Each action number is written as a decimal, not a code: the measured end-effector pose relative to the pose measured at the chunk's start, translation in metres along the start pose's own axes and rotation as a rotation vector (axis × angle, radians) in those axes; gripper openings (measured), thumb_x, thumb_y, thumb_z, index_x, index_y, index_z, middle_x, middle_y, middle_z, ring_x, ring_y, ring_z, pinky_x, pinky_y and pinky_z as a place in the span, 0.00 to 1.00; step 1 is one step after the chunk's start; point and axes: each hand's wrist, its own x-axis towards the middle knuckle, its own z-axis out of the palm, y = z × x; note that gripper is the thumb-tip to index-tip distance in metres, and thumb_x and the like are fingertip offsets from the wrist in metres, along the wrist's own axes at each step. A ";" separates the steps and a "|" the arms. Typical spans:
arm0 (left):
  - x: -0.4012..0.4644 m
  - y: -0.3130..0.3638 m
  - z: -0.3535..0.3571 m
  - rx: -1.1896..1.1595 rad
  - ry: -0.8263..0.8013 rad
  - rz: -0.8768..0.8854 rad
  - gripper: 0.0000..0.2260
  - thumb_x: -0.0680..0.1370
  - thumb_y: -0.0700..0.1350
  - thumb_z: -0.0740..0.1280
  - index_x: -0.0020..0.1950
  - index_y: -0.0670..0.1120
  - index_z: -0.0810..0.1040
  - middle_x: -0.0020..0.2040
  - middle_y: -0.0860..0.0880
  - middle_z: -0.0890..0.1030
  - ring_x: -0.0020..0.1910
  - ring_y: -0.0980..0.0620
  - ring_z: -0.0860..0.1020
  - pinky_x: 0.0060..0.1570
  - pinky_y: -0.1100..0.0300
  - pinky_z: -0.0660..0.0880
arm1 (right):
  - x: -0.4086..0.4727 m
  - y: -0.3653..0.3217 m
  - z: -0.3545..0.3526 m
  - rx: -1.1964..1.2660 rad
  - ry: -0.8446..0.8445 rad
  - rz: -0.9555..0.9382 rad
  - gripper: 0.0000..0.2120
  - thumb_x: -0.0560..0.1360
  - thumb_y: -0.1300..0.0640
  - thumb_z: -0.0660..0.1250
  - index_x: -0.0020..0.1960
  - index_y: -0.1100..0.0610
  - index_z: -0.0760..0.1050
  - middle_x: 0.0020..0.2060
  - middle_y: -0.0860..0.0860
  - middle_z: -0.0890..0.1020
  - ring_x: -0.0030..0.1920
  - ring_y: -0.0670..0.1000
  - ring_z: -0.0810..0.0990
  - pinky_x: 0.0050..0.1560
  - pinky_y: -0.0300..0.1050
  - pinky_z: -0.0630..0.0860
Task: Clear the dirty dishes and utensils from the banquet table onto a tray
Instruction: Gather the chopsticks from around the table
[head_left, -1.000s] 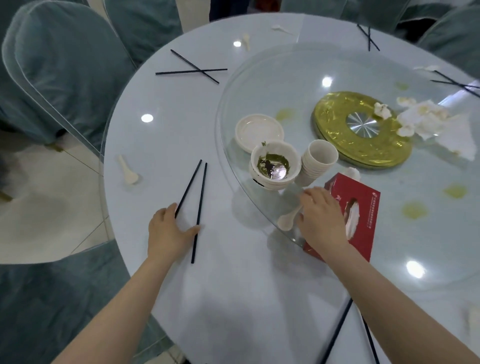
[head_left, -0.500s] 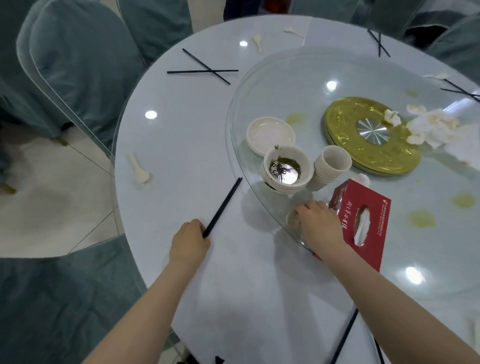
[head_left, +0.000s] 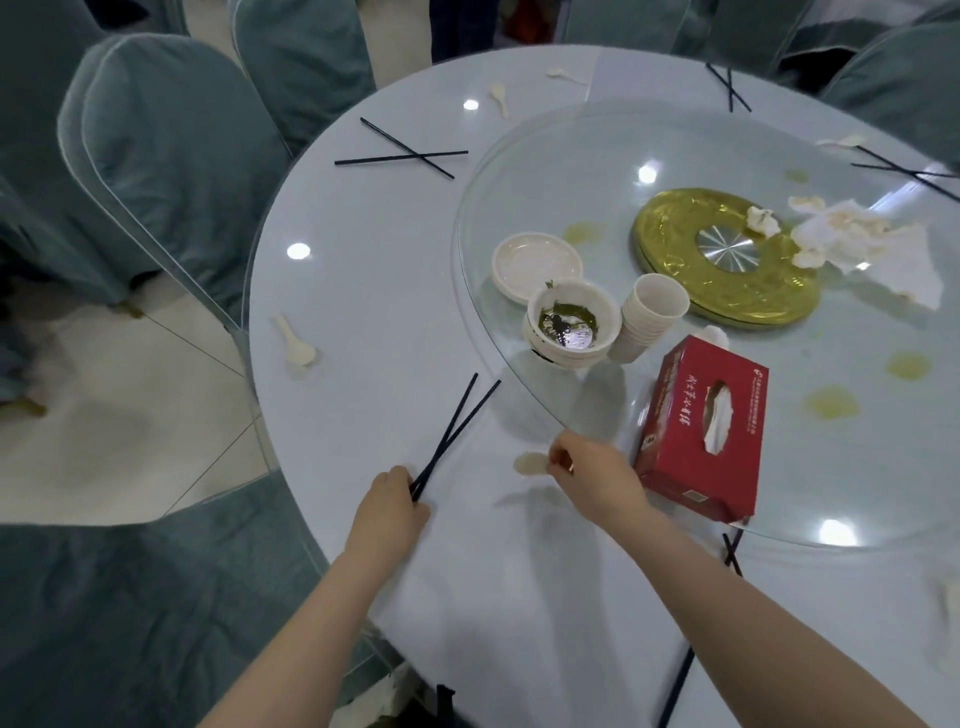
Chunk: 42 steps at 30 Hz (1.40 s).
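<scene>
Head view: your left hand (head_left: 388, 506) is curled tight round the near ends of a pair of black chopsticks (head_left: 460, 426); the sticks angle up & away over the white table (head_left: 363, 291) toward the rim of the glass turntable (head_left: 675, 150), tips slightly spread. Your right hand (head_left: 597, 475) hovers just left of the red tissue box (head_left: 704, 421), fingers bent in, pinching the handle of a small white spoon (head_left: 530, 462); the bowl of the spoon pokes out left of the fingers, above the tablecloth.

On the turntable, near its front edge: a stack of white bowls (head_left: 571, 327) w/ green-dark leftovers in the top one, a stack of white cups (head_left: 649, 317) touching it on the right, a small white plate (head_left: 537, 265) just behind. Gold disc (head_left: 722, 260) sits at the centre, crumpled napkins (head_left: 862, 239) beside it on the right. Yellowish spill spots dot the glass.

Still on the table: another white spoon (head_left: 296, 343) near the left edge, a crossed chopstick pair (head_left: 402, 153) at the far left, two more spoons (head_left: 500, 96) & more chopsticks (head_left: 727, 88) at the far side, one pair (head_left: 732, 553) near your right forearm. Teal-covered chairs (head_left: 166, 140) ring the table. No tray in view; cannot tell where it is
</scene>
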 end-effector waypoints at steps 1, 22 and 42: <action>-0.002 -0.003 -0.001 -0.040 -0.001 0.002 0.06 0.77 0.41 0.63 0.44 0.45 0.65 0.39 0.50 0.69 0.32 0.54 0.68 0.28 0.62 0.61 | -0.002 -0.002 0.005 0.025 -0.002 0.029 0.03 0.76 0.53 0.67 0.47 0.53 0.75 0.41 0.48 0.80 0.43 0.51 0.77 0.43 0.44 0.73; -0.040 -0.006 -0.011 -0.655 -0.097 -0.035 0.19 0.79 0.52 0.63 0.30 0.48 0.65 0.22 0.56 0.64 0.19 0.58 0.60 0.23 0.63 0.58 | -0.140 0.060 0.058 0.229 0.509 0.632 0.12 0.73 0.52 0.70 0.56 0.53 0.77 0.54 0.53 0.77 0.56 0.55 0.74 0.53 0.47 0.71; -0.097 0.051 0.032 -0.782 -0.380 0.044 0.18 0.81 0.53 0.62 0.34 0.45 0.74 0.21 0.49 0.65 0.20 0.53 0.61 0.20 0.62 0.61 | -0.209 0.110 0.051 0.402 0.275 0.757 0.13 0.75 0.64 0.60 0.58 0.58 0.76 0.50 0.54 0.81 0.49 0.55 0.78 0.47 0.45 0.75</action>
